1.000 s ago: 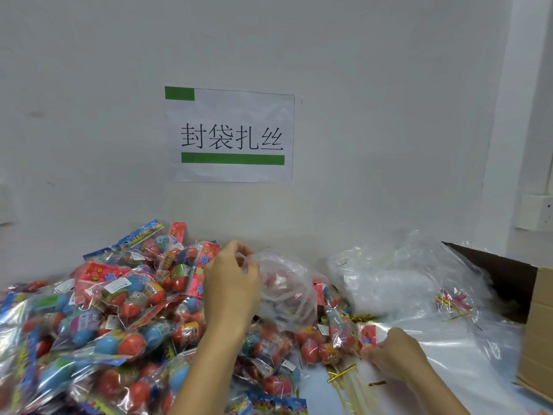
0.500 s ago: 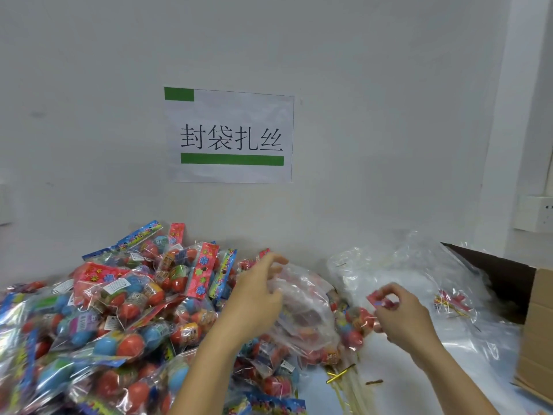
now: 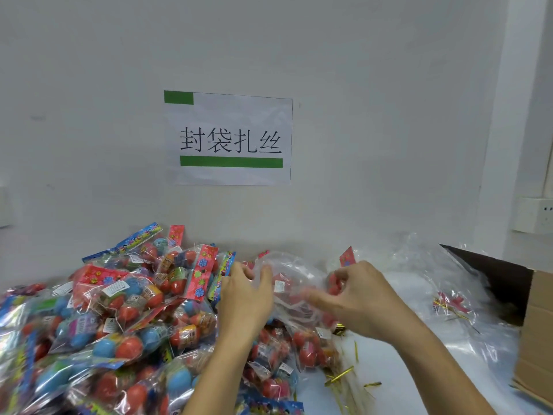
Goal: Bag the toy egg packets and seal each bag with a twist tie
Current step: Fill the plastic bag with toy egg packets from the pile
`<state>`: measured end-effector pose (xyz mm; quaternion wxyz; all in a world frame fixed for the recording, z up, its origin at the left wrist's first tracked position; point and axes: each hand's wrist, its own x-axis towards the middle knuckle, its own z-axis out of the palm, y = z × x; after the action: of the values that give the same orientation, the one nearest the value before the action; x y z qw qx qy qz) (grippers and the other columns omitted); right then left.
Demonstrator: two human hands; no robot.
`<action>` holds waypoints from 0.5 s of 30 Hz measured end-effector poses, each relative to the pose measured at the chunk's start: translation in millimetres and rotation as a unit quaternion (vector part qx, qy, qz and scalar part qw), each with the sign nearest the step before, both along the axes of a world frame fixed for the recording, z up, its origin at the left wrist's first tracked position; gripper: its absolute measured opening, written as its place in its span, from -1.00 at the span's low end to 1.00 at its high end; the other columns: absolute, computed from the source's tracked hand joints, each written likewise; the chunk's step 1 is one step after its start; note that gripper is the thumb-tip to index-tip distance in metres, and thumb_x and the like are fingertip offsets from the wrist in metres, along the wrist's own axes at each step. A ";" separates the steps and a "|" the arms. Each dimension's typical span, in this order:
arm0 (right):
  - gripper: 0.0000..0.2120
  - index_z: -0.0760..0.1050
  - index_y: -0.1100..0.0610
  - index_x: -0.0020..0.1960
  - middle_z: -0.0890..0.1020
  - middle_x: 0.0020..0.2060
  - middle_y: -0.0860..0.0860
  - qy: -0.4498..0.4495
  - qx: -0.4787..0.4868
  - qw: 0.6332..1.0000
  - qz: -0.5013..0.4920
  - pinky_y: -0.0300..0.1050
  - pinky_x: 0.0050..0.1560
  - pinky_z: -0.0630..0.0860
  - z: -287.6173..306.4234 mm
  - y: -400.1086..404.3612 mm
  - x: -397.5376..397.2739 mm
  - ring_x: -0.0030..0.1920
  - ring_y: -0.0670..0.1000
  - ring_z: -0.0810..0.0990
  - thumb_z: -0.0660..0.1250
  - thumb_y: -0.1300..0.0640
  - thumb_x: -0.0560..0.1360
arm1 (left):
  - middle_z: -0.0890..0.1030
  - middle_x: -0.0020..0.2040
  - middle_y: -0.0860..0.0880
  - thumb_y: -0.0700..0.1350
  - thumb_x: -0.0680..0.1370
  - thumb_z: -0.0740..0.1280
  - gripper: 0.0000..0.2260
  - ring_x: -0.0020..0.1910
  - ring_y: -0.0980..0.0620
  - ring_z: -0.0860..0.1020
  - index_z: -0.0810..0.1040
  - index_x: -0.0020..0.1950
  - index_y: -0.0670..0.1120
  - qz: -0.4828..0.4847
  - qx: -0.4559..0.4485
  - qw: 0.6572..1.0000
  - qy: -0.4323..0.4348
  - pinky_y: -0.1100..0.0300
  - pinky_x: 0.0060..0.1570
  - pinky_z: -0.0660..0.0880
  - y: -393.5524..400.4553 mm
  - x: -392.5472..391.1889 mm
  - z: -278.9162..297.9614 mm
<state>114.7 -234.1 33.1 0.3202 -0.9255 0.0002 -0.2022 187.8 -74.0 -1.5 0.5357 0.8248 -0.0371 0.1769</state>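
Fingers (image 3: 263, 275) of the left hand (image 3: 244, 298) were curled over the left edge of a clear bag (image 3: 294, 283), pinching its film, while the right hand (image 3: 363, 298) gripped a toy egg packet (image 3: 336, 284) by its eggs at the bag's right side, its red header card sticking up above the knuckles; the index finger pointed left across the bag, blurred. Whether the packet was already inside the bag's mouth could not be told. Nearer the camera, gold twist ties (image 3: 339, 375) lay scattered on the white worktop (image 3: 386, 381) between the forearms. Under and left of the hands a heap of egg packets (image 3: 119, 310) covered the worktop, red and blue eggs under crinkled film. To the right lay a pile of clear bags (image 3: 425, 271), with a small bundle of ties (image 3: 450, 305) inside one, and beside it an open cardboard box (image 3: 535, 322). Farther back, a paper sign (image 3: 229, 139) with green bars hung on the grey wall (image 3: 374, 115), and a socket (image 3: 535, 215) sat at far right.
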 end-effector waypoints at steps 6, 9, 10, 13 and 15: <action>-0.61 0.22 0.15 -0.49 0.30 -0.51 0.04 -0.081 -0.046 0.987 -0.133 -0.10 -0.41 0.27 -18.7 1.7 14.9 -0.47 0.04 0.26 0.30 0.28 0.45 | 0.60 -0.13 -0.15 -0.24 0.56 0.33 -0.89 -0.20 -0.06 0.58 0.43 -0.13 -0.12 -0.125 0.033 0.991 -0.028 0.22 -0.30 0.50 -3.1 -4.0 -1.3; -0.61 0.29 0.21 -0.51 0.35 -0.54 0.06 -0.093 -0.047 0.975 -0.198 -0.09 -0.47 0.31 -22.1 -9.2 16.3 -0.50 0.06 0.34 0.32 0.33 0.45 | 0.54 -0.16 -0.08 -0.35 0.51 0.31 -0.81 -0.32 0.07 0.43 0.44 -0.13 -0.06 -0.191 0.080 0.978 -0.020 0.38 -0.44 0.36 7.4 -2.8 2.3; -0.67 0.37 0.25 -0.49 0.41 -0.52 0.07 -0.091 -0.052 0.970 -0.221 -0.09 -0.48 0.34 -22.8 -13.9 16.6 -0.49 0.06 0.40 0.32 0.35 0.44 | 0.55 -0.18 -0.07 -0.36 0.50 0.30 -0.80 -0.33 0.09 0.43 0.46 -0.14 -0.05 -0.195 0.098 0.976 -0.020 0.40 -0.44 0.36 11.2 -3.0 5.6; -0.69 0.37 0.25 -0.46 0.46 -0.47 0.12 -0.105 -0.045 0.960 -0.257 -0.10 -0.46 0.30 -23.3 -26.0 16.4 -0.44 0.11 0.45 0.29 0.37 0.44 | 0.58 -0.26 -0.06 -0.34 0.49 0.29 -0.78 -0.37 0.12 0.44 0.50 -0.24 -0.04 -0.118 0.104 0.985 -0.070 0.41 -0.45 0.36 20.1 -3.8 17.3; -0.63 0.29 0.21 -0.49 0.44 -0.50 0.13 -0.116 -0.035 0.960 -0.251 -0.12 -0.49 0.23 -24.0 -30.0 16.4 -0.47 0.10 0.39 0.29 0.37 0.44 | 0.59 -0.23 -0.01 -0.27 0.50 0.32 -0.84 -0.33 0.12 0.47 0.50 -0.19 -0.01 -0.080 0.076 0.990 -0.092 0.37 -0.41 0.37 23.5 -4.6 22.3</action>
<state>131.1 -264.1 9.1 0.2246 -0.8766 0.1881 -0.3817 183.3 -50.5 20.8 0.4785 0.8375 -0.1654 0.2055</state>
